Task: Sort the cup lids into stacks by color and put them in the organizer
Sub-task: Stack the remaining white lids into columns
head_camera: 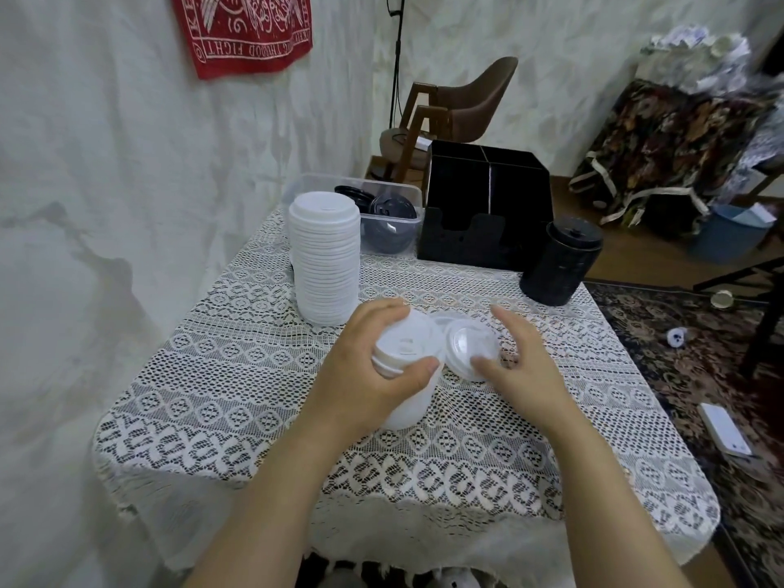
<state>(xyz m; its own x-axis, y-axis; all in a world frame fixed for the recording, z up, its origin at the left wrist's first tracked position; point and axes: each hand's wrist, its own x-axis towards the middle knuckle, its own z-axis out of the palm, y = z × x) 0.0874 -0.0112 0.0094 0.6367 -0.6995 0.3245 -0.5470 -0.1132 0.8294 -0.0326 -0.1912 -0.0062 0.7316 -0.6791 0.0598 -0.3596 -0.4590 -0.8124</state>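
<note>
Nearest to me, the left hand (369, 375) had its thumb and fingers curled round a short stack of white lids (407, 343), tipped on its side with the top lid facing up at the camera and its lower end down on the lace tablecloth (237, 375). Just beside it, and this was the close one, the right hand (524, 369) was spread loose, fingers relaxed and arched over the cloth, thumb laid on the near rim of a single white lid (469, 345). That lid stood tilted, leaning against the held stack; I saw no real pinch on it. A further white rim peeked out behind those two, too blurred for me to read. Moving back, on the left, the tall white stack (324, 256) stood upright on the table, well built up. Behind it and touching it, a clear plastic tub (399, 191) held loose black lids (388, 205). Right of the tub sat the black organizer (488, 214), its front slots open toward me; I could not tell whether anything was inside. To its right, near the table edge, a black lid stack (562, 258) stood on its own, outside the organizer. Beyond the table were a brown chair (466, 99), a blue bin (727, 237) on the floor and a red banner (246, 31) on the wall.
</note>
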